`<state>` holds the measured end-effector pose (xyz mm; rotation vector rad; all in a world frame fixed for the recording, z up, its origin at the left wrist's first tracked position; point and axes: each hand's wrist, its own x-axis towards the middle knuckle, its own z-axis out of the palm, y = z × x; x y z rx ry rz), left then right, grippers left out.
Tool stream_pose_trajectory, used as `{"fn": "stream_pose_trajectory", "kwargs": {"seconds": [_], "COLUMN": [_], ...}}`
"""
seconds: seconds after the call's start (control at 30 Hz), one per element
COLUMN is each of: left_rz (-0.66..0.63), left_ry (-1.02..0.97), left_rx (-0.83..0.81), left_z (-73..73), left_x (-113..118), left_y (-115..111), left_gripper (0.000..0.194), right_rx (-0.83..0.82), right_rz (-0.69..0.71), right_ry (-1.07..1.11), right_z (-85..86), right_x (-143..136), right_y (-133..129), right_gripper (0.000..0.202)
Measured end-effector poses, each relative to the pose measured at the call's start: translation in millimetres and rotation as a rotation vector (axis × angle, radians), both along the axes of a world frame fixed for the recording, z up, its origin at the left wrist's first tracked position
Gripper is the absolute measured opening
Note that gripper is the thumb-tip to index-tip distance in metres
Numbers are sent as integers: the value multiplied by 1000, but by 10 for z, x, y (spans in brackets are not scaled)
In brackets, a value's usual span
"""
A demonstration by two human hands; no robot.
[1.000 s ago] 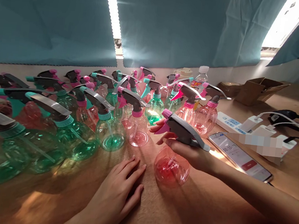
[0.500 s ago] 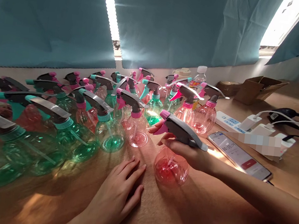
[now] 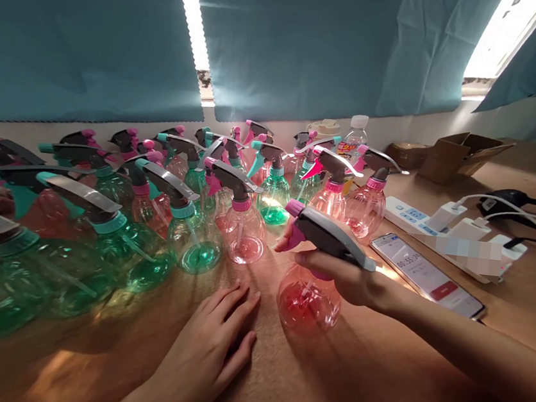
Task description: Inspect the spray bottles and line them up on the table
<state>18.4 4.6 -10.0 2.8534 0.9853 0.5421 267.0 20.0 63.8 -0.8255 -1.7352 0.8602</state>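
My right hand (image 3: 341, 275) is wrapped round the neck of a pink spray bottle (image 3: 308, 305), with fingers at its pink trigger. This bottle stands upright on the brown tabletop (image 3: 304, 392), its grey-black head pointing to the far left. My left hand (image 3: 219, 331) lies flat on the tabletop to the left of it, fingers stretched out and holding nothing. Just beyond the left fingertips stand a clear-pink spray bottle (image 3: 243, 234) and a green spray bottle (image 3: 194, 244). Part of the held bottle's neck is hidden by the right hand.
Several more green and pink spray bottles (image 3: 134, 250) crowd the left and back. To the right lie a phone (image 3: 427, 274) showing a timer and a white power strip (image 3: 411, 214) with chargers and cables. Behind them sits an open cardboard box (image 3: 461, 160). A capped plastic bottle (image 3: 355, 133) stands near the wall.
The fingers of my right hand have drawn in closer round the pink spray bottle's trigger. My left hand has stayed in place; the whole view has shifted slightly.
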Motion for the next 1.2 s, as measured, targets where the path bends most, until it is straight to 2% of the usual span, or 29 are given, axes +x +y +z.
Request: {"fn": "stream_pose_trajectory", "kwargs": {"seconds": [0.4, 0.47, 0.6, 0.8, 1.2], "left_rz": [4, 8, 13, 7, 2], "left_ry": [7, 5, 1, 21, 25], "left_rx": [7, 4, 2, 14, 9], "left_z": [-9, -8, -13, 15, 32], "left_x": [-4, -3, -5, 3, 13], "left_y": [0, 0, 1, -6, -5], "left_gripper": [42, 42, 41, 41, 40], "right_rx": [-13, -14, 17, 48, 47], "right_rz": [-44, -28, 35, 15, 36], "right_ry": [-75, -42, 83, 154, 153], "right_z": [27, 24, -18, -57, -89], "right_x": [41, 33, -15, -96, -103], "right_y": [-24, -16, 40, 92, 86], "right_gripper": [7, 15, 44, 35, 51]}}
